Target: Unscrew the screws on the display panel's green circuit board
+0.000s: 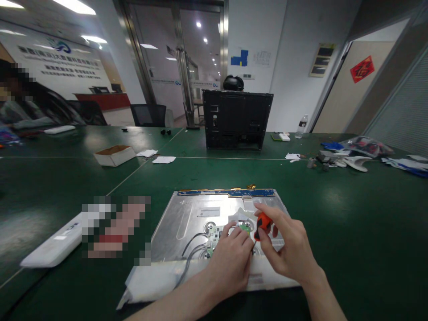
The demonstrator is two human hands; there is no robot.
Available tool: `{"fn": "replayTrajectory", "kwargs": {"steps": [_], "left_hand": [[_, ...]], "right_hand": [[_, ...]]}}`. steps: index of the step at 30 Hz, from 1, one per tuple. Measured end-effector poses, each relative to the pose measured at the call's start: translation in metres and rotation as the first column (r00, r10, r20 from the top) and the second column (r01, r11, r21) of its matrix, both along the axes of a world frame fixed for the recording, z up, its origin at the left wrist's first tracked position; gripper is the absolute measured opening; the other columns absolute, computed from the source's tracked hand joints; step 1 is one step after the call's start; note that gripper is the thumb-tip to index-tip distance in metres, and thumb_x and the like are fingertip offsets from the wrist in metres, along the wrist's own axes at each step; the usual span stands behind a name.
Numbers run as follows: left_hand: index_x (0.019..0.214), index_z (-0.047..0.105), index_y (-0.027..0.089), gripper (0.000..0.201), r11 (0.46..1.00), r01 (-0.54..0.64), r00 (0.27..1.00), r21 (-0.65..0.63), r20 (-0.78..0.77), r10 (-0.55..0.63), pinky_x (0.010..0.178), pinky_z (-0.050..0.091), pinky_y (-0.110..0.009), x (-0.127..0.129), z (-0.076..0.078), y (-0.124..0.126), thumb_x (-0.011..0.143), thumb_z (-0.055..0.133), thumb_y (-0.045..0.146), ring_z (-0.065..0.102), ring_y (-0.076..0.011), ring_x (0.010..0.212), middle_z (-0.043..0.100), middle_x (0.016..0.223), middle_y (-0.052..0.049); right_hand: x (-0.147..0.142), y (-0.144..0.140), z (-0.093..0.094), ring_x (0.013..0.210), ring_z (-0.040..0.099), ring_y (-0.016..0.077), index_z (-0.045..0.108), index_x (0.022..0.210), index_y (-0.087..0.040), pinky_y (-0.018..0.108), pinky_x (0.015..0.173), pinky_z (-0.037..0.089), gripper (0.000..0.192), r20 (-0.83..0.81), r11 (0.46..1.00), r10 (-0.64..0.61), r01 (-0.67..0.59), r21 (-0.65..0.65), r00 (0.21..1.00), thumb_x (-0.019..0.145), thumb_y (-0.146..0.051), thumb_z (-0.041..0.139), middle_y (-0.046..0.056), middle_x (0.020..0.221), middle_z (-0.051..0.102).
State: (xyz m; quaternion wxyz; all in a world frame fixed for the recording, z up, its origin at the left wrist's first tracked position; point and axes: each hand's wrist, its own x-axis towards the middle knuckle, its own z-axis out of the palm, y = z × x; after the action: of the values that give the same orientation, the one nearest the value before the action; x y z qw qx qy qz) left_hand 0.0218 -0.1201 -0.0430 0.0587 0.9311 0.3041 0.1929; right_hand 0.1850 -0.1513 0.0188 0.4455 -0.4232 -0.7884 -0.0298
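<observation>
Metal panel [194, 218], just one of these, lies flat on the green table [351, 232] right at the near edge, and everything else I'll place off it. Going left to right: one long white casing piece [53, 245] sits well left of the panel, and one small open cardboard box [114, 155] is far back-left of it. On the panel itself there's one blue strip board [227, 193] along the far edge, plus one small green circuit board [216, 236] near the middle with grey cables running off toward the near-left corner. Left hand [230, 263] rests on the panel with fingers pressed down beside the green board, not gripping anything. Right hand [287, 249] is just right of it, pinching one screwdriver [262, 225] with an orange handle, tip pointed down at the panel. One black computer chassis [237, 119] stands well behind the panel. One water bottle [301, 126] is behind-right. Lots of bare table right of the panel; clutter only shows up far back-right.
</observation>
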Motion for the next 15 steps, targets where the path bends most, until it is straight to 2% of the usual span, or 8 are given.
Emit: {"fn": "replayTrajectory", "kwargs": {"steps": [7, 11, 15], "left_hand": [[0.101, 0.057, 0.019, 0.024, 1.000, -0.002, 1.000, 0.015, 0.022, 0.002, 0.107, 0.028, -0.048, -0.0007, -0.0009, -0.0003, 0.078, 0.054, 0.017, 0.056, -0.0259, 0.101, 0.065, 0.101, -0.007], [0.099, 0.058, 0.018, 0.023, 1.000, -0.005, 0.999, 0.008, 0.051, 0.004, 0.108, 0.027, -0.047, -0.0005, -0.0011, -0.0009, 0.077, 0.053, 0.016, 0.057, -0.0246, 0.099, 0.065, 0.099, -0.007], [0.096, 0.058, 0.019, 0.021, 1.000, -0.010, 0.998, -0.005, 0.055, 0.010, 0.108, 0.027, -0.047, 0.0001, 0.0003, -0.0015, 0.077, 0.052, 0.015, 0.057, -0.0241, 0.097, 0.065, 0.098, -0.006]], "right_hand": [[0.0013, 0.0032, -0.0055, 0.056, 0.051, 0.0095, 0.047, 0.121, -0.019, 0.022, 0.052, 0.039, 0.034, 0.022, 0.999, -0.045, 0.045, 0.021, 0.999, 0.089, -0.019, 0.056, 0.000, 0.080, 0.058], [0.0016, 0.0039, -0.0052, 0.056, 0.051, 0.0099, 0.048, 0.116, -0.020, 0.022, 0.052, 0.038, 0.029, 0.034, 0.997, -0.048, 0.046, 0.063, 0.998, 0.089, -0.021, 0.058, -0.002, 0.076, 0.058], [0.0010, 0.0017, -0.0017, 0.059, 0.053, 0.0111, 0.048, 0.118, -0.019, 0.023, 0.053, 0.040, 0.032, 0.038, 0.998, -0.041, 0.039, 0.042, 0.998, 0.088, -0.023, 0.058, 0.000, 0.079, 0.060]]}}
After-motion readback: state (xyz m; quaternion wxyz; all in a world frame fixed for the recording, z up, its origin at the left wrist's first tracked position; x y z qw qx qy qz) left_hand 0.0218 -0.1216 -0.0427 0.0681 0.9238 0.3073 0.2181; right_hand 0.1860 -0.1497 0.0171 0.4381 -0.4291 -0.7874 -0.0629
